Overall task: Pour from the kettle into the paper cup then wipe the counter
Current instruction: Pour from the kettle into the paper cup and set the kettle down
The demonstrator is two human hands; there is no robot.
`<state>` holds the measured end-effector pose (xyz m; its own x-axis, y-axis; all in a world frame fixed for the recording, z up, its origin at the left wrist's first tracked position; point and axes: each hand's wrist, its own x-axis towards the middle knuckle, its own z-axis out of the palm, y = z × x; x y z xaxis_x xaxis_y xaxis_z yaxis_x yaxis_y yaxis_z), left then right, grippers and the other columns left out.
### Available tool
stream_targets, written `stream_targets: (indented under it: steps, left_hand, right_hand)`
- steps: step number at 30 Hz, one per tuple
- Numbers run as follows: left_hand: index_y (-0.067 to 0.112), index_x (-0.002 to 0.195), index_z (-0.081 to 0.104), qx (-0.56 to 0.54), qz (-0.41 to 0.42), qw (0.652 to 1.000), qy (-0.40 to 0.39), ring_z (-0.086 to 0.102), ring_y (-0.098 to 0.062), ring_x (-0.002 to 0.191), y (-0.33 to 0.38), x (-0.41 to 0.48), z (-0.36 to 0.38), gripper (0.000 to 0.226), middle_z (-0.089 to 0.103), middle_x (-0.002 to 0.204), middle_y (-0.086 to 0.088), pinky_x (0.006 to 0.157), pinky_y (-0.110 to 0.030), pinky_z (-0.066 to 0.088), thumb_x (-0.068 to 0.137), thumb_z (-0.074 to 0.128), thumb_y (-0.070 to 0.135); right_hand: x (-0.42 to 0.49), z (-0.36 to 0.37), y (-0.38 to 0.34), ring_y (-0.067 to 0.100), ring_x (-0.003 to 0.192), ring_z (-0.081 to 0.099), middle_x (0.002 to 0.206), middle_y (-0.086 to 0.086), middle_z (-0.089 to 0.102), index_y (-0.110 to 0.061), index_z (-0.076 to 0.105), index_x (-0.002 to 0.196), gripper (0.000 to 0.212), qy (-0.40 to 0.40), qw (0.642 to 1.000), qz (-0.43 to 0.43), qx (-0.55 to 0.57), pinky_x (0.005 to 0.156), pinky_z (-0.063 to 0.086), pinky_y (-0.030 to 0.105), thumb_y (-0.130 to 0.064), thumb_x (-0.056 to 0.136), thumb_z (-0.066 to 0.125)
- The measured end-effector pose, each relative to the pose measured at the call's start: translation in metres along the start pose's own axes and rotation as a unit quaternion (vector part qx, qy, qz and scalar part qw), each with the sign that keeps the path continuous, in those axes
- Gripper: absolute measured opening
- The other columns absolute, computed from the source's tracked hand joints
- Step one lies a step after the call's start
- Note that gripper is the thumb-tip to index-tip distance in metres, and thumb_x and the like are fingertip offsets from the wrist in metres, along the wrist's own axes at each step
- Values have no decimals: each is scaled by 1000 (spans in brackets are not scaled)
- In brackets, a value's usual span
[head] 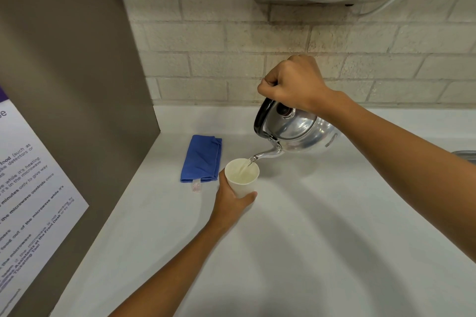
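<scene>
Bare forearms — no sleeves, no jewellery

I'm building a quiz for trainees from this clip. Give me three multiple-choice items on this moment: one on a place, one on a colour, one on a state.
1. Where does the cloth lie?
A. Left of the cup, flat on the counter
B. Under the kettle
C. In the left hand

2. What colour is the cloth?
A. Green
B. Blue
C. Red

3. What is the kettle doing?
A. Standing upright on the counter
B. Lying on its side, unheld
C. Tilted, pouring into the cup

Key: 1 A, it lies folded beside the cup; 2 B, it is plainly blue; 3 C, the right hand tips it by the handle, a stream runs from the spout into the cup, which the left hand holds.
</scene>
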<state>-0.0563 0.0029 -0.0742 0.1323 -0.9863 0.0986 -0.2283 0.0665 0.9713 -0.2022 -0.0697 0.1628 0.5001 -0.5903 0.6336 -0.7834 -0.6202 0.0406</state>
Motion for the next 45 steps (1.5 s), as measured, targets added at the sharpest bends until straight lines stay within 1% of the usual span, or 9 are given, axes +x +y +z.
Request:
stream_targets:
  steps: [4, 7, 11, 19, 23, 27, 31, 37, 45]
  left_hand:
    - [21, 129, 26, 3, 2, 1000, 6, 43, -12, 104, 0, 0, 0, 82, 41, 116, 7, 66, -3, 38, 67, 79, 11]
    - [21, 129, 25, 2, 1, 1000, 7, 43, -12, 104, -1, 1, 0, 83, 41, 116, 7, 71, -7, 36, 67, 79, 12]
    - [22, 129, 25, 2, -1, 1000, 2, 43, -13, 104, -1, 1, 0, 83, 41, 115, 7, 82, -22, 37, 67, 79, 13]
    - [21, 130, 25, 5, -3, 1000, 3, 42, -12, 105, 0, 1, 1, 84, 41, 115, 8, 85, -23, 36, 66, 79, 13]
    - [24, 128, 26, -2, -2, 1000, 7, 43, -11, 103, 0, 0, 0, 83, 42, 114, 9, 80, -19, 37, 65, 80, 13]
    - [32, 119, 25, -11, 3, 1000, 5, 44, -8, 100, 2, -1, 0, 80, 42, 107, 17, 67, -1, 40, 65, 80, 12]
    - [26, 126, 28, -12, -2, 1000, 4, 46, -11, 102, 3, -1, -2, 81, 46, 111, 11, 79, -15, 39, 66, 80, 13]
    - [34, 118, 28, -9, -7, 1000, 0, 49, 2, 93, 4, -4, -4, 77, 46, 103, 24, 66, 3, 39, 66, 80, 13]
    - [37, 118, 26, -4, -12, 1000, -15, 47, 7, 95, 2, -7, -10, 79, 44, 104, 26, 66, 6, 36, 65, 80, 15]
  right_hand:
    - [0, -1, 0, 17, 43, 23, 42, 6, 27, -15, 27, 40, 40, 1, 1000, -2, 1, 52, 34, 30, -14, 72, 50]
    - [-1, 0, 1, 17, 43, 23, 41, 5, 26, -13, 30, 40, 37, -1, 1000, -1, 4, 52, 33, 30, -15, 72, 50]
    - [-4, 3, 2, 17, 43, 22, 41, 3, 25, -13, 30, 41, 36, -3, 1000, -1, 7, 51, 28, 27, -16, 71, 49]
    - [-16, 12, 13, 8, 36, 15, 35, -6, 17, -19, 19, 38, 45, 8, 998, 49, 49, 45, 17, 21, -16, 72, 49]
    - [-21, 17, 21, 12, 37, 18, 35, -6, 20, -19, 21, 36, 49, 16, 990, 103, 93, 45, 21, 21, -16, 74, 53]
    - [-24, 21, 28, 11, 38, 21, 36, -4, 22, -17, 23, 36, 49, 26, 979, 153, 135, 47, 23, 21, -17, 74, 54]
    - [-25, 29, 38, 10, 37, 26, 30, -5, 28, -17, 29, 34, 49, 42, 953, 231, 193, 51, 30, 26, -17, 75, 56]
    - [-26, 48, 54, 15, 42, 35, 41, 2, 39, -13, 41, 39, 42, 92, 885, 373, 263, 51, 34, 26, -23, 77, 58]
    - [-15, 78, 59, 10, 41, 38, 41, -6, 43, -19, 43, 38, 43, 105, 817, 479, 303, 49, 34, 24, -25, 78, 58]
